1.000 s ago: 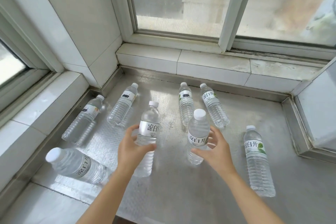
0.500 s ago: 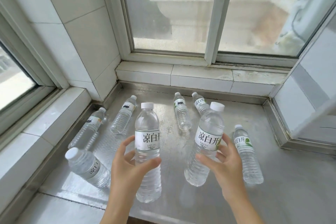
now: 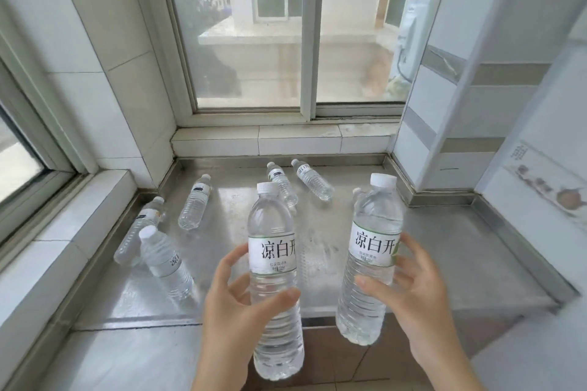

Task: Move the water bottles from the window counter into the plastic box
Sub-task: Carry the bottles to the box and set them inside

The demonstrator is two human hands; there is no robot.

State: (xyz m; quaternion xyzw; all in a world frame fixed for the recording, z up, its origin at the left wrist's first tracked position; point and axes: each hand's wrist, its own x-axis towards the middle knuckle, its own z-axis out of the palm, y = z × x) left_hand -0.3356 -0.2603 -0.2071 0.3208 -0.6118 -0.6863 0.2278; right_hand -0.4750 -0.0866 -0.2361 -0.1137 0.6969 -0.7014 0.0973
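My left hand (image 3: 235, 305) grips a clear water bottle (image 3: 273, 232) with a white label, held upright above the front edge of the steel window counter (image 3: 444, 251). My right hand (image 3: 416, 292) holds a second upright bottle (image 3: 373, 232), tilted slightly. Several more bottles lie on the counter: one near the left front (image 3: 165, 263), one along the left ledge (image 3: 139, 225), one behind it (image 3: 195, 203), two at the back (image 3: 313, 179), and one partly hidden behind the right-hand bottle. The plastic box is not in view.
White tiled ledges (image 3: 63, 232) border the counter at left and back. Window frames (image 3: 308, 35) rise behind. A white tiled wall (image 3: 476, 105) juts in at the right. Tiled floor (image 3: 333, 355) shows below the counter edge.
Both hands have lifted their bottles off the counter and drawn them back toward me. The view has pulled away from the counter and tilted upward.
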